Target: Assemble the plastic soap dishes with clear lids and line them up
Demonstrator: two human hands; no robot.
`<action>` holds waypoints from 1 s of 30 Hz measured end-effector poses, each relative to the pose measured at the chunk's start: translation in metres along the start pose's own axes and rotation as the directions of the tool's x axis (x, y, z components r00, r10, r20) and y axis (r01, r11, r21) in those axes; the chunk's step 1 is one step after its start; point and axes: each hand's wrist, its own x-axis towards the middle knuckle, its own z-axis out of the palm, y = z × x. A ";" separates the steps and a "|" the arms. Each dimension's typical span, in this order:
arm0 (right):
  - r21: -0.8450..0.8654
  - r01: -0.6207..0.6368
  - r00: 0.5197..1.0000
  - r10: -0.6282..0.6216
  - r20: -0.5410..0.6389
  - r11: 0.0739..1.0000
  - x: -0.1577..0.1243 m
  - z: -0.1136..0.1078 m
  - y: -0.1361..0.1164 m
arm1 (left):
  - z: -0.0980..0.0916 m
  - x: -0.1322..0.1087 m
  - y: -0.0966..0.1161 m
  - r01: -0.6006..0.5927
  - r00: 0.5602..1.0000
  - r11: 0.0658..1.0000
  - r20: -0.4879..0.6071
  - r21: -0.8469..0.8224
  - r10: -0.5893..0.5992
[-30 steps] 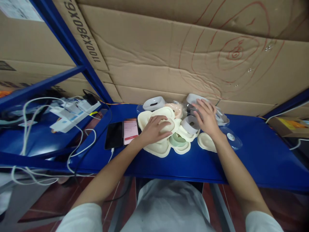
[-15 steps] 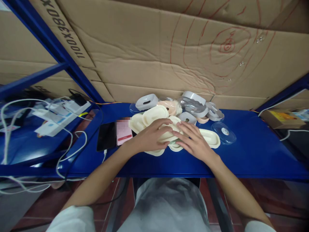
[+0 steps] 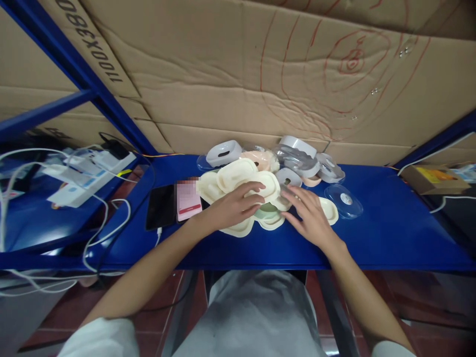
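A pile of cream oval dishes (image 3: 238, 173) lies on the blue table in front of me. My left hand (image 3: 240, 204) is closed on the near edge of a cream dish (image 3: 270, 184) at the pile's right side, fingertips over its rim. Right of it is my right hand (image 3: 310, 214), fingers stretched and apart, the tips beside or touching a pale piece (image 3: 283, 199). Whether it grips that piece is not shown. Below the hands sits a pale green piece (image 3: 268, 212) in a cream dish. Another cream dish (image 3: 329, 210) is partly hidden behind my right hand.
Grey boxes (image 3: 224, 153), peach pieces (image 3: 256, 161) and clear covers (image 3: 297, 158) are heaped at the back against cardboard. A clear lid (image 3: 344, 201) lies at right. Two phones, one dark (image 3: 160, 207) and one pink-screened (image 3: 188, 201), lie left, near power strips (image 3: 89, 178) and cables.
My right hand has moved right, away from my left hand, uncovering more of the green piece. My left hand stays at the cream dish, which now shows more fully. The view has shifted slightly.
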 end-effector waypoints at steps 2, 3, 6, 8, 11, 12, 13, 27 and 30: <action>-0.023 -0.071 0.997 0.070 -0.021 0.997 -0.013 -0.004 0.006 | -0.005 0.012 -0.001 0.006 1.000 1.000 0.010 -0.017 -0.006; -0.039 -0.102 0.995 0.101 -0.017 0.994 -0.021 -0.006 0.009 | -0.006 0.020 -0.002 0.004 1.000 1.000 0.021 -0.020 -0.004; -0.109 -0.172 0.984 0.175 0.021 0.979 -0.052 -0.010 0.022 | 0.000 0.054 -0.011 -0.009 0.996 1.000 0.088 0.007 0.008; -0.170 -0.213 0.974 0.223 0.043 0.962 -0.073 -0.012 0.029 | 0.009 0.079 -0.018 -0.046 0.990 0.998 0.134 0.035 0.041; -0.235 -0.252 0.959 0.275 0.072 0.939 -0.099 -0.012 0.034 | 0.025 0.106 -0.024 -0.142 0.970 0.981 0.218 0.130 0.112; -0.243 -0.259 0.956 0.284 0.074 0.935 -0.104 -0.012 0.035 | 0.030 0.110 -0.024 -0.153 0.967 0.976 0.227 0.155 0.116; -0.245 -0.264 0.955 0.289 0.070 0.933 -0.109 -0.012 0.035 | 0.033 0.112 -0.022 -0.154 0.968 0.972 0.225 0.178 0.113; -0.093 -0.224 0.974 0.227 0.019 0.970 -0.121 -0.012 -0.007 | 0.011 0.029 0.026 0.019 1.000 0.946 -0.017 0.324 -0.015; -0.047 -0.214 0.976 0.216 0.040 0.976 -0.125 -0.012 -0.019 | 0.008 -0.016 0.050 0.158 0.987 0.955 -0.076 0.250 -0.143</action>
